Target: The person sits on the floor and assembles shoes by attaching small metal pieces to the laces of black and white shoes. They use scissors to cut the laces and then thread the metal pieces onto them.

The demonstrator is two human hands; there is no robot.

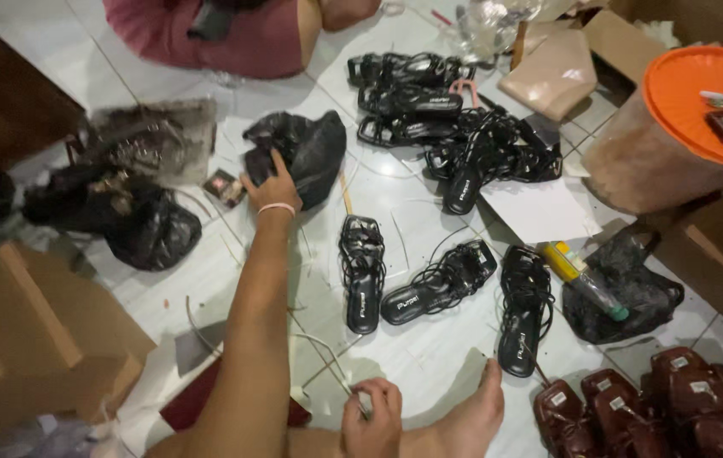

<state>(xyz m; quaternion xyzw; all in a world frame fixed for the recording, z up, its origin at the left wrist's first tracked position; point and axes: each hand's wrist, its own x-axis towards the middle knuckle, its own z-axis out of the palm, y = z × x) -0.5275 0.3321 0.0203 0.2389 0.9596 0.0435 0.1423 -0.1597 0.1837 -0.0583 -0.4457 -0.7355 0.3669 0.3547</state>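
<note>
Lower centre of the frame: right hand (372, 417) curled closed around a small pale piece, too small to tell what, with thin pale strands trailing from it across the white tiled floor (429, 356). Just right of it, a bare foot (476, 416) resting on the tiles. Lower right corner: a cluster of dark red sandals (658, 399), packed touching one another.

Middle of the frame: 3 black strappy sandals lying apart on the floor, 1 upright in the picture (362, 271), 1 slanted beside it (439, 282), 1 further right (524, 307). Right of these, a yellow-capped bottle (584, 280) lying on its side against a crumpled black bag (633, 293).

Left of centre, a long forearm stretched up the frame, pale band at the wrist, ending in the left hand (270, 188), fingers spread and pressed onto a black plastic bag (306, 153), gripping its edge. Just left of that hand, a small dark packet (224, 187). Further left, another black bag (145, 225) and a cardboard box (30, 339) at the lower left.

Upper centre: a tangled pile of black sandals (438, 127), touching and overlapping. Upper right: an orange lid (684, 93) on a brownish tub, with a white sheet (540, 208) below the pile. Top edge, upper left of centre: another person's dark pink garment (226, 34).
</note>
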